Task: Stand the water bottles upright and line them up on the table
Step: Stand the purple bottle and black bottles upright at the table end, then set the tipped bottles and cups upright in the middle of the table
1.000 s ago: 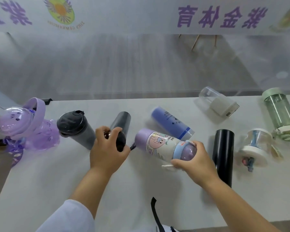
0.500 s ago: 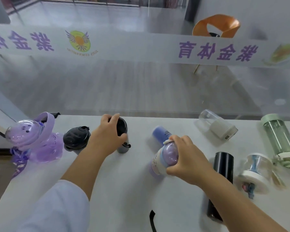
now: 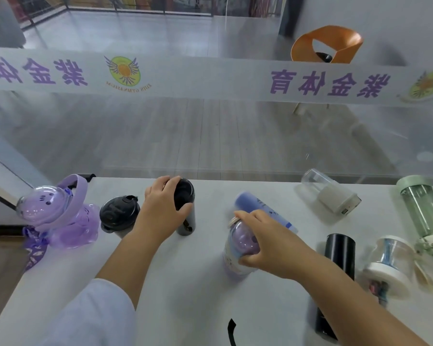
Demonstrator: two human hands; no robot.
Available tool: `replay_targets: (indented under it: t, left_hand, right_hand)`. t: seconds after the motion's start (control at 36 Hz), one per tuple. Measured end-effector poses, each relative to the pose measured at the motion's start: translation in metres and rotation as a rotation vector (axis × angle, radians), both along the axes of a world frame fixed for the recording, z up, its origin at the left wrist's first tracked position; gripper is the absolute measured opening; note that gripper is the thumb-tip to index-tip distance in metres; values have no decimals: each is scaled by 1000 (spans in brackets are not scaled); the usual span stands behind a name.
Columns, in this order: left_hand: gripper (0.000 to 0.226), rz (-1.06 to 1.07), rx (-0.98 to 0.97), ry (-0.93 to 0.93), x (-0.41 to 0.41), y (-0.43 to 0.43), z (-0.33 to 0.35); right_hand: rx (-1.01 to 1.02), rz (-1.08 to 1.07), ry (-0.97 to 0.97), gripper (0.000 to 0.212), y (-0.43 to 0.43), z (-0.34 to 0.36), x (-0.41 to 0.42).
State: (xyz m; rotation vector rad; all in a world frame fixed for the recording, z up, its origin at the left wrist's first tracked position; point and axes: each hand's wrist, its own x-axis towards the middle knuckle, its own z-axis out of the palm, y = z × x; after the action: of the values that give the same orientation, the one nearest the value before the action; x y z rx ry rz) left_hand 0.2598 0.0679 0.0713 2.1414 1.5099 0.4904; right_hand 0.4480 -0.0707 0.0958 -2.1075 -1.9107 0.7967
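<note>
My left hand (image 3: 161, 213) grips the top of a dark slim flask (image 3: 185, 208) that stands upright near the table's far edge. My right hand (image 3: 265, 242) holds the purple domed lid of a cartoon-print bottle (image 3: 236, 248), also upright. A purple bear-shaped bottle (image 3: 58, 216) and a black-lidded tumbler (image 3: 119, 216) stand at the left. Lying on their sides are a blue bottle (image 3: 263, 208), a clear bottle with a white cap (image 3: 329, 193), a black flask (image 3: 338, 255), a clear bottle with a white lid (image 3: 388, 263) and a green glass bottle (image 3: 425, 216).
The white table (image 3: 185, 295) ends at a glass partition (image 3: 210, 121) with a frosted lettered band. A black strap (image 3: 231, 330) lies at the near edge. An orange chair (image 3: 328, 44) stands beyond the glass.
Both hands have tipped their bottles from lying to standing. The dark flask moved back towards the far edge, next to the tumbler. The cartoon bottle now stands in front of the blue one.
</note>
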Motion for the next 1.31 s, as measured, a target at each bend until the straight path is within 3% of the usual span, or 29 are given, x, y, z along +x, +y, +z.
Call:
replay_targets:
  t: [0.25,0.42,0.69,0.81,1.06,1.22,1.31]
  left_hand:
    - [54,8,62,75,-4,-7,16]
    - [39,5,165,62,-5,-30,34]
    - [26,-23,137,20,0,-90,53]
    - [25,-72,110,47,3,-110,56]
    - [27,-190,-9,198,-6,-155,31]
    - [31,-290,-92,307,-5,-180,4]
    - [34,-361,-118,375,7,-192,-5]
  right_hand:
    - [21,-24,77,69,-9,13,14]
    - [13,-83,5,71,-25,30,45]
    - [-127,-208,-86,66,-77,27,79]
    - [-223,-244,-121,73,-101,14,82]
    - [-333,-437,-173,67,-160,-17,73]
    - [-323,-596,-203,49,-179,-52,61]
    - [-306,-653,-169,58,-183,-71,57]
